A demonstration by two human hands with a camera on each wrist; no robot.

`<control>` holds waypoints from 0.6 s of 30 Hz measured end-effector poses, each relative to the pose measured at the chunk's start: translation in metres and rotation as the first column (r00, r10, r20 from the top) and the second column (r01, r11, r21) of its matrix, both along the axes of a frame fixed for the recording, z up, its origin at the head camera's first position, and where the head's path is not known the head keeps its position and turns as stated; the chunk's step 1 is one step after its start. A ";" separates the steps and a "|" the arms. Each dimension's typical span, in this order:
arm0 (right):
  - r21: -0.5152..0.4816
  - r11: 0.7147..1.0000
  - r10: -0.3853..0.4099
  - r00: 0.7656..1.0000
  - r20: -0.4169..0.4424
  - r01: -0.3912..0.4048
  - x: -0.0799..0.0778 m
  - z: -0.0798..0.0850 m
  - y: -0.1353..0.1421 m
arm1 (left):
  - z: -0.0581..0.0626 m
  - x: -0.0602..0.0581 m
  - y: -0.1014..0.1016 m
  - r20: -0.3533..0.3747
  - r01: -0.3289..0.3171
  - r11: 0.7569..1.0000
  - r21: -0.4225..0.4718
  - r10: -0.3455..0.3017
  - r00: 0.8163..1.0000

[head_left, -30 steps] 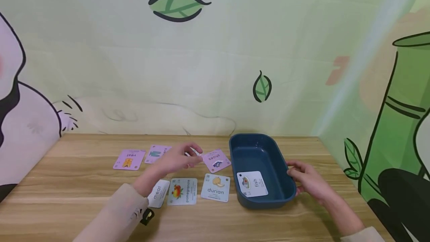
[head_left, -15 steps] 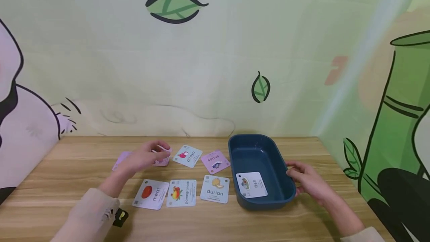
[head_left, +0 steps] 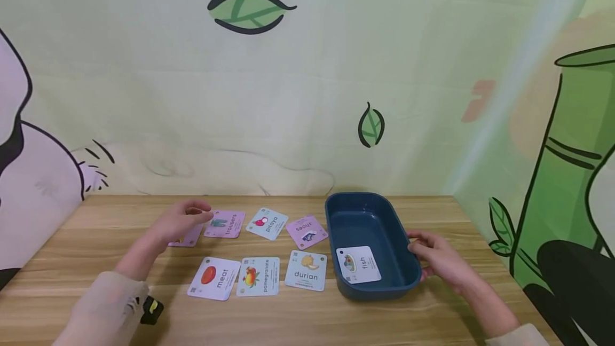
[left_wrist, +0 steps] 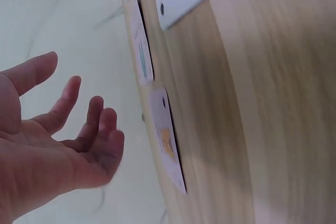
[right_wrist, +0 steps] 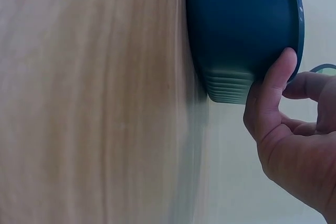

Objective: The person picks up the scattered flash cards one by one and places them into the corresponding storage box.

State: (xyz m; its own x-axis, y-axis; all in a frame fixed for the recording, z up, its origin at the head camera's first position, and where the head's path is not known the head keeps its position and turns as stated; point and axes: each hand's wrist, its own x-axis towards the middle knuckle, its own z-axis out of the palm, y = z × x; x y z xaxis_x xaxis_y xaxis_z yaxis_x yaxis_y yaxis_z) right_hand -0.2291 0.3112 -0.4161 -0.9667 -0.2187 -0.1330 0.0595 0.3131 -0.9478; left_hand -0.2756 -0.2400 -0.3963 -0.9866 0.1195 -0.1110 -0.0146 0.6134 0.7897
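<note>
My left hand point(head_left: 178, 223) is over the purple vest card point(head_left: 193, 237), partly hiding it. Its fingers are loosely bent, and the left wrist view shows nothing in the palm. Beside it lies the purple trousers card point(head_left: 225, 224); further right are the pale blue pitaya card point(head_left: 267, 223) and the purple shoes card point(head_left: 307, 232). My right hand point(head_left: 443, 261) pinches the right rim of a dark blue plastic bin point(head_left: 367, 223), with fingertips point(right_wrist: 286, 61) against its outer wall. A white fish card point(head_left: 358, 264) lies inside the bin at its near end.
Nearer on the wooden table point(head_left: 269, 324) lie the meat card point(head_left: 214, 278), the pomegranate card point(head_left: 258, 276) and the durian card point(head_left: 306, 270). Behind the table hangs a printed backdrop point(head_left: 288, 95) with leaves and bamboo.
My left hand has moved left, from beside the shoes card past the trousers card to the vest card. The pitaya, trousers and meat cards are uncovered. My right hand stays at the bin.
</note>
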 end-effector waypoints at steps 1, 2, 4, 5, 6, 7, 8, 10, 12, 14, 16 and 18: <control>0.001 1.000 0.002 1.000 0.000 -0.002 0.000 0.000 0.000 | 0.000 0.000 -0.003 0.009 -0.012 1.000 -0.007 0.012 1.000; 0.001 1.000 0.002 1.000 0.000 -0.002 0.000 0.001 0.000 | -0.001 0.000 -0.006 0.017 -0.022 1.000 -0.016 0.022 1.000; 0.004 1.000 -0.003 1.000 0.000 0.003 0.001 0.001 0.000 | -0.002 0.001 -0.012 0.030 -0.041 0.999 -0.036 0.042 0.999; 0.007 1.000 -0.006 1.000 -0.001 0.006 0.001 0.002 -0.001 | -0.002 0.001 -0.014 0.033 -0.049 0.998 -0.050 0.051 0.998; 0.010 1.000 -0.007 1.000 -0.003 0.007 0.001 0.002 -0.001 | -0.002 0.002 -0.017 0.030 -0.056 0.997 -0.060 0.058 0.998; 0.014 1.000 -0.011 1.000 -0.003 0.011 0.002 0.002 -0.001 | -0.002 0.003 -0.019 0.036 -0.065 0.995 -0.074 0.068 0.997; 0.018 1.000 -0.016 1.000 -0.003 0.016 0.002 0.002 -0.001 | -0.002 0.004 -0.021 0.037 -0.073 0.993 -0.090 0.076 0.996; 0.028 0.999 -0.023 1.000 -0.005 0.023 0.002 0.003 -0.002 | -0.002 0.006 -0.026 0.043 -0.096 0.987 -0.132 0.103 0.994; 0.036 0.999 -0.028 1.000 -0.006 0.028 0.002 0.003 -0.003 | -0.003 0.007 -0.029 0.056 -0.118 0.977 -0.179 0.129 0.990; 0.044 0.998 -0.036 0.999 -0.007 0.036 0.002 0.003 -0.004 | -0.004 0.008 -0.033 0.079 -0.126 0.968 -0.216 0.146 0.986; 0.052 0.998 -0.044 0.999 -0.010 0.044 0.002 0.003 -0.005 | -0.007 0.008 -0.035 0.103 -0.106 0.966 -0.237 0.134 0.986; 0.056 0.997 -0.053 0.999 -0.010 0.053 0.002 0.002 -0.006 | -0.009 0.007 -0.036 0.125 -0.080 0.966 -0.246 0.114 0.986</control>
State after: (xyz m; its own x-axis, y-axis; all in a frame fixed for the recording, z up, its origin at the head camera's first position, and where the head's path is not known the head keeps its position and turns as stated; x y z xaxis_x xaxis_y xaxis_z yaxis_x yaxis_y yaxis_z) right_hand -0.2272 0.3052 -0.4139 -0.9778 -0.1596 -0.1354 0.0695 0.3629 -0.9292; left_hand -0.2686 -0.2763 -0.4055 -0.9655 -0.0228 -0.2594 -0.1812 0.7743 0.6063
